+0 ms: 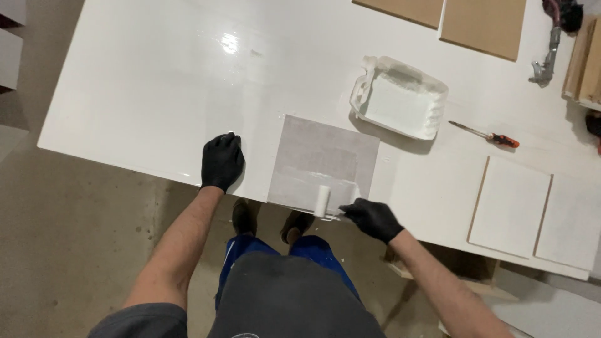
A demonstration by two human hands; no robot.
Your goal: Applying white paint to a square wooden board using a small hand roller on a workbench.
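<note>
My right hand (374, 219), in a black glove, grips the handle of a small white paint roller (322, 201). The roller lies on the near edge of a square grey board (322, 153), whose near strip looks wet and whiter than the rest. My left hand (221, 161), also gloved in black, rests flat with its fingers together on the glossy white table (144, 81), just left of the board and touching nothing else.
A white paint tray (400, 97) sits beyond the board. A red-handled screwdriver (488, 134) lies to its right. Two white-painted boards (538, 213) lie at the right, two brown boards (463, 19) at the far edge. A metal tool (546, 59) lies at the far right.
</note>
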